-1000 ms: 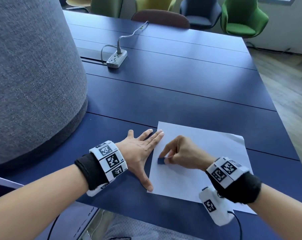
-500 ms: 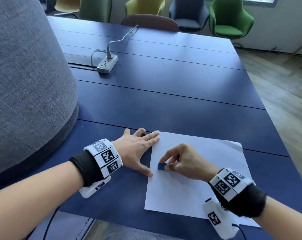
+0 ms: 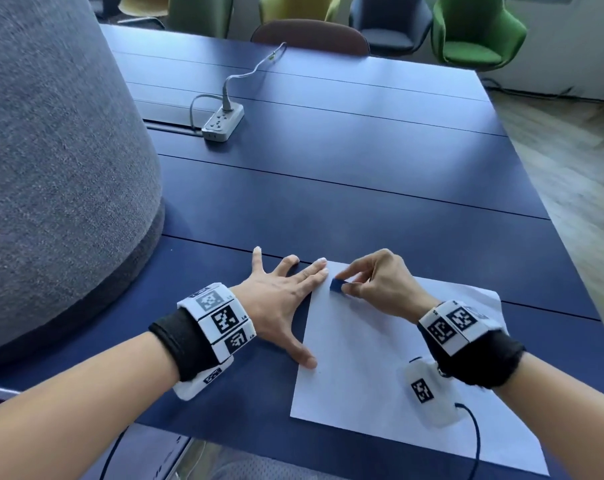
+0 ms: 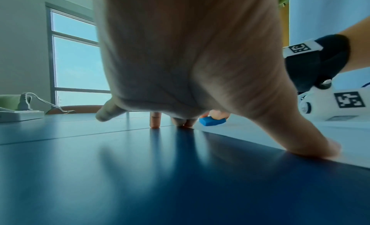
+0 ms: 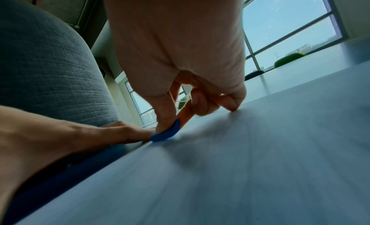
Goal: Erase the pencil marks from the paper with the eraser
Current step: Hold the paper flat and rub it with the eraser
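Right hand (image 3: 380, 285) pinches blue eraser (image 3: 335, 285) on paper (image 3: 369, 358) top-left corner; left hand (image 3: 279, 299) flat, fingers spread, pinning paper edge.

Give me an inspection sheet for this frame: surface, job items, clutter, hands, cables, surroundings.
Surface: dark blue table, jointed panels.
Job's things: white paper flat at the near edge; blue eraser near its far left corner. No pencil marks can be made out.
Clutter: nothing seen beyond the power strip.
Grippers: left hand spread flat, thumb and a fingertip on the paper's left edge; right hand pinches the eraser against the paper.
Cables: power strip's grey cord runs to the far edge; dark lead trails from the right wrist unit.
Surroundings: grey fabric column on the left, chairs beyond the table, wood floor on the right.
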The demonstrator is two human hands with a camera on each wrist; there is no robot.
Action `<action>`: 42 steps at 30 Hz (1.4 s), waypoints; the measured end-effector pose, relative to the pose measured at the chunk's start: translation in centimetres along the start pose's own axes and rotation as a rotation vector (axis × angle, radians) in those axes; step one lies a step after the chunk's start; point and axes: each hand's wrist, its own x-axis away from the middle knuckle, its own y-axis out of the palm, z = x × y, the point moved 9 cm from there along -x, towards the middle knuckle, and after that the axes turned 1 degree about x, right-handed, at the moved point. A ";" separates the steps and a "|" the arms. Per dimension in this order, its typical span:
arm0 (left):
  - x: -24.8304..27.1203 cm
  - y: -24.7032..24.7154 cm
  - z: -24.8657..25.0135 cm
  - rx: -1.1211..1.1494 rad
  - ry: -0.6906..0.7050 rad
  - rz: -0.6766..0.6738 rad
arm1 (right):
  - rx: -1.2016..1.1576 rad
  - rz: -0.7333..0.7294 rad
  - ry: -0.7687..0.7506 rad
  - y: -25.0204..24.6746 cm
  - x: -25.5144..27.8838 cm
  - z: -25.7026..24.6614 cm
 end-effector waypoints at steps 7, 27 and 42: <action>0.2 -0.1 -0.1 0.029 0.001 0.001 | -0.030 0.054 0.054 -0.3 -0.8 0.8; 0.2 -0.1 0.0 0.008 0.008 -0.018 | -0.029 0.018 0.093 0.2 -0.3 0.1; 0.2 -0.1 0.0 0.013 0.000 -0.041 | -0.067 0.099 0.206 -1.7 -0.4 1.3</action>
